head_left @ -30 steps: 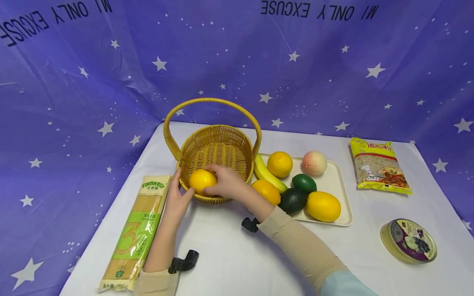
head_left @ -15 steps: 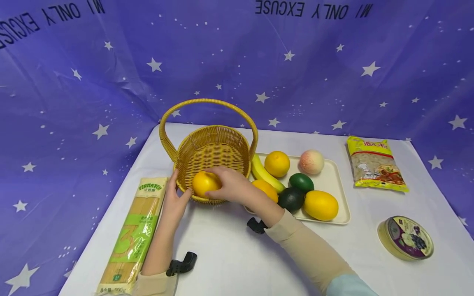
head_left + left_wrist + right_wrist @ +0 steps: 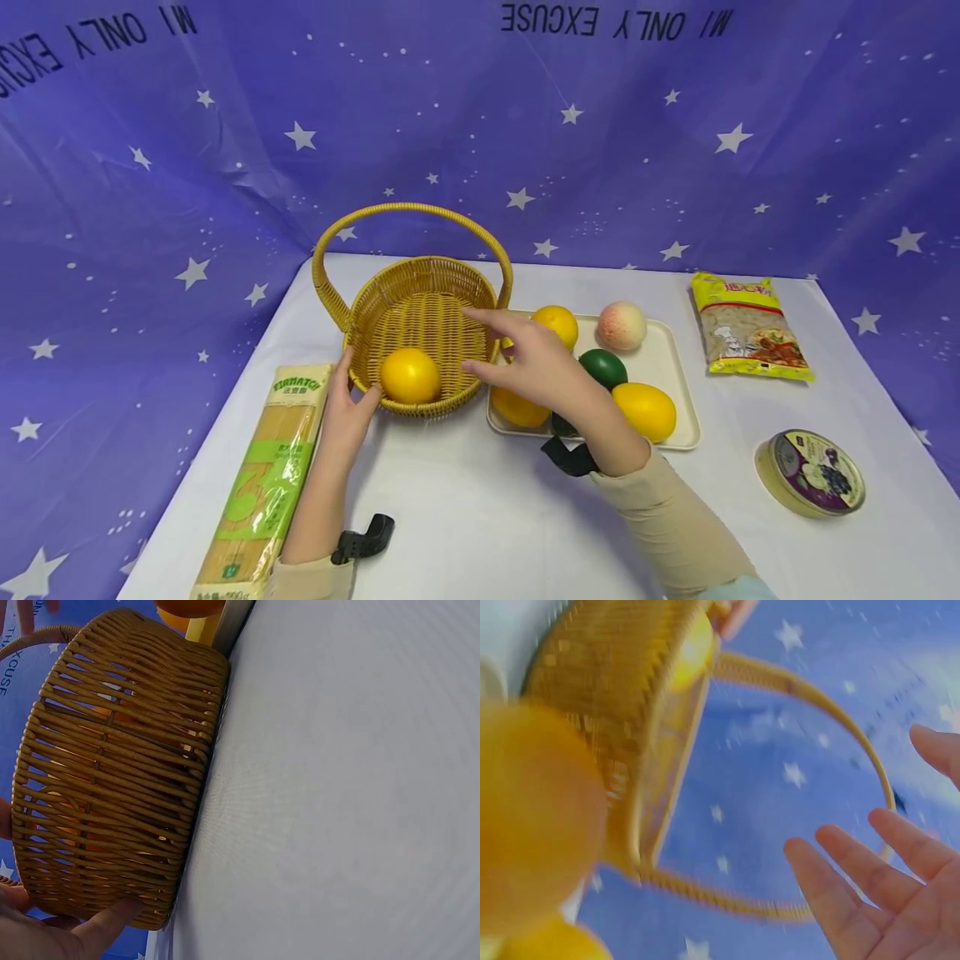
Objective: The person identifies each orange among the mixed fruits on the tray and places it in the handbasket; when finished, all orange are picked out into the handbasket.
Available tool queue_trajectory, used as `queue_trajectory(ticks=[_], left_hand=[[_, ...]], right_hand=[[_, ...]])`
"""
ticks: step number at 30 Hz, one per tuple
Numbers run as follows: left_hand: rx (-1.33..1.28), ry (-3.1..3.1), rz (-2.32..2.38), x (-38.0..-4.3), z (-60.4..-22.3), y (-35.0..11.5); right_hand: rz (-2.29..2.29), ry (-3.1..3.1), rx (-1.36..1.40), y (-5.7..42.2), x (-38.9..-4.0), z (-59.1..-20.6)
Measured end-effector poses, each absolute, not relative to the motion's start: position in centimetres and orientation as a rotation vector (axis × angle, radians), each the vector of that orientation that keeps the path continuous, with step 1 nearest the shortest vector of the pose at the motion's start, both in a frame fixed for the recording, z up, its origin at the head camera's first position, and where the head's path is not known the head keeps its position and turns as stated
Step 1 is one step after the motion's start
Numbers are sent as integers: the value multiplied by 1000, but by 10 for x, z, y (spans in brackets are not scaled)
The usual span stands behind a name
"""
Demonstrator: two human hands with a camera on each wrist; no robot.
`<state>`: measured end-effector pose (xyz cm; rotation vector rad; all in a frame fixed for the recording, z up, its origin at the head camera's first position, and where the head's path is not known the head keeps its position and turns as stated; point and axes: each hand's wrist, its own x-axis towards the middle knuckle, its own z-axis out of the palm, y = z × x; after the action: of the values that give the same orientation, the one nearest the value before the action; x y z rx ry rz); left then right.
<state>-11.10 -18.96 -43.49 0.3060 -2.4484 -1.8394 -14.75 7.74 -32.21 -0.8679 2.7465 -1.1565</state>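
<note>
A wicker basket (image 3: 420,317) with a tall arched handle stands on the table, an orange (image 3: 410,376) lying inside against its near wall. At its near left side, my left hand (image 3: 348,421) holds the basket, thumb at the rim and fingers along the outside. In the left wrist view, one finger (image 3: 112,919) lies against the woven wall. My right hand (image 3: 536,358) hovers between the basket and a cream tray (image 3: 678,367), fingers spread and nothing in it. It hides part of the banana and other fruit on the tray.
On the tray lie oranges (image 3: 555,327), a peach (image 3: 622,325), a green fruit (image 3: 603,367) and a yellow oval fruit (image 3: 645,411). A spaghetti packet (image 3: 262,475) lies left, a yellow food bag (image 3: 750,327) back right, and a round tin (image 3: 810,473) front right.
My right hand has let go of the orange in the basket and moved right, over the tray's edge. My left hand has stayed at the basket. The head view has shifted slightly.
</note>
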Motion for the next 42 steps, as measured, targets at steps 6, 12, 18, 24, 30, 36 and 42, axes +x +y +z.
queue_trajectory(ticks=[6,12,18,24,30,36,42], left_hand=[[300,-2443,-1862,-110,-434,-188],[312,-2438,-1866,-109,-434,-187],[311,-2432,-1879,-107,-435,-188],[310,-2411,-1903,-106,-434,-186],[304,-2400,-1931,-107,-434,-185],[298,-2384,-1947,-109,-436,-186],[289,-2401,-1924,-108,-435,-185]], right_hand=[[-1450,2791,-660,133,-138,-311],[-1579,2913,-368,190,-124,-308],[-1598,3053,-76,238,-108,-320],[-1454,3063,69,265,-98,-343],[-1291,2958,152,276,-96,-375],[-1248,2781,166,278,-97,-402],[-1179,2731,133,275,-96,-421]])
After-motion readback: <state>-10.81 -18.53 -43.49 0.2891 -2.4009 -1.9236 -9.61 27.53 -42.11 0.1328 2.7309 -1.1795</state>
